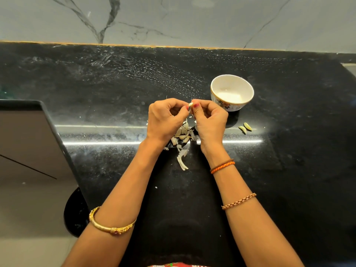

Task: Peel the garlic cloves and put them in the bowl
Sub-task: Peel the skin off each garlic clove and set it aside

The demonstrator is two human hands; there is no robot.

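A garlic clove (190,104) was pinched between the fingertips of the left hand (167,120) and right hand (210,120), just beside the bowl (232,92) and above a heap of skins (183,134). The skin would best be lifted from the tip, the clove held firmly.

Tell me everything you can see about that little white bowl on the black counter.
The small round white ceramic-looking bowl has a gold-trimmed rim and a dark floral print low on its outer wall. It stands upright on the speckled black stone counter, beyond and right of the hands. Its inside looks empty, nothing touches it but the counter.
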